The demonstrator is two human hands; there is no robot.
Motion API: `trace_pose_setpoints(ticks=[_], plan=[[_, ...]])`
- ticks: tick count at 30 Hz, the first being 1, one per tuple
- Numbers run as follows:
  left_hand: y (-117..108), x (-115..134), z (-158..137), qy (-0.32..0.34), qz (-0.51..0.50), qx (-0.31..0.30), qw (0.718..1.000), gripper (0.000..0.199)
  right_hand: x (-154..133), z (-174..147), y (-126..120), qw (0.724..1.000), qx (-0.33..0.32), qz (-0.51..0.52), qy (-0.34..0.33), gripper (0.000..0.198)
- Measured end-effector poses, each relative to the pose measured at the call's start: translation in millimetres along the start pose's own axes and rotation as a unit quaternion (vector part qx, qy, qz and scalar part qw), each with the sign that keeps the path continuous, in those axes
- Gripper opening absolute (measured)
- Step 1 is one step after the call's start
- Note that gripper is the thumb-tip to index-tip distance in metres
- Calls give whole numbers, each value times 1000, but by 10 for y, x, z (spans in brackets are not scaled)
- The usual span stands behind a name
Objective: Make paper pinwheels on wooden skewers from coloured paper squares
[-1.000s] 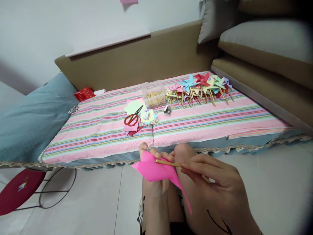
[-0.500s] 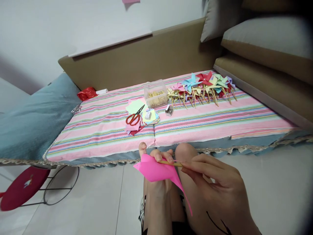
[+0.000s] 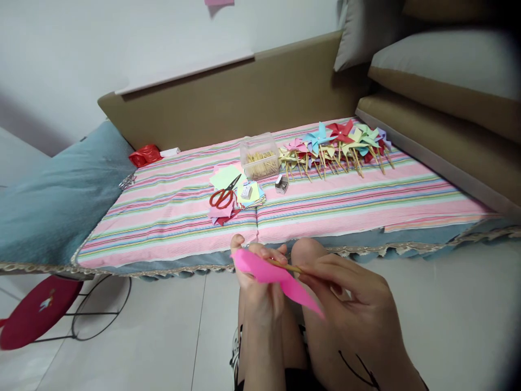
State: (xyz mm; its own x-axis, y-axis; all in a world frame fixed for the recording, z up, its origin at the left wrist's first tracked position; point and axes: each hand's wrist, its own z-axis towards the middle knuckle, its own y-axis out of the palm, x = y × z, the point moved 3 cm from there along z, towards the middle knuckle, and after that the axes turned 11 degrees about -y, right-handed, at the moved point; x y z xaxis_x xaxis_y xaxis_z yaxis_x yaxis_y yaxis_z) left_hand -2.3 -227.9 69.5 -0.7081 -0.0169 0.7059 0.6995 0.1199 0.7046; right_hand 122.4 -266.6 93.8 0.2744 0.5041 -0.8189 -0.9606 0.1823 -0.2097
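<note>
Over my knees, a bright pink paper pinwheel (image 3: pixel 264 270) is on one end of a thin wooden stick (image 3: pixel 288 266). My left hand (image 3: pixel 260 301) is behind the paper, its fingers curled at the pinwheel end; the paper hides much of the grip. From the right, my right hand (image 3: pixel 358 304) is closed, pinching the stick's other end between thumb and fingers. One pink blade points down to the right, towards the right wrist.
On the striped sofa cover (image 3: pixel 175 209) lie red-handled scissors (image 3: pixel 222 198), coloured paper squares (image 3: pixel 228 178), a clear box of sticks (image 3: pixel 260 157), a small box of metal pieces (image 3: pixel 281 184) and a row of finished pinwheels (image 3: pixel 342 144). A red stool (image 3: pixel 40 312) stands lower left.
The pink pinwheel has turned about the stick, so its blades show at a flatter angle and the lower blade has swung up. Both hands keep their hold, the right slightly shifted.
</note>
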Motion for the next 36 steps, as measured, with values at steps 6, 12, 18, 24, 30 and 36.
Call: trace_pose_setpoints(ticks=[6,12,18,24,30,36], plan=[[-173,63,120,31,61,150,986,52,361,-12,38,975,-106,98,168,24],[-253,77,180,31,97,196,975,53,612,-85,34,946,-230,73,215,13],[-229,87,166,-30,109,188,976,33,687,-66,8,953,-122,110,256,18],[-237,14,186,-85,120,140,979,38,794,-82,-59,964,-41,96,244,22],[-226,-59,200,-103,162,98,977,43,808,-111,-30,958,-100,114,242,22],[-240,-37,190,-109,183,98,972,39,792,-121,-14,951,-109,139,254,21]])
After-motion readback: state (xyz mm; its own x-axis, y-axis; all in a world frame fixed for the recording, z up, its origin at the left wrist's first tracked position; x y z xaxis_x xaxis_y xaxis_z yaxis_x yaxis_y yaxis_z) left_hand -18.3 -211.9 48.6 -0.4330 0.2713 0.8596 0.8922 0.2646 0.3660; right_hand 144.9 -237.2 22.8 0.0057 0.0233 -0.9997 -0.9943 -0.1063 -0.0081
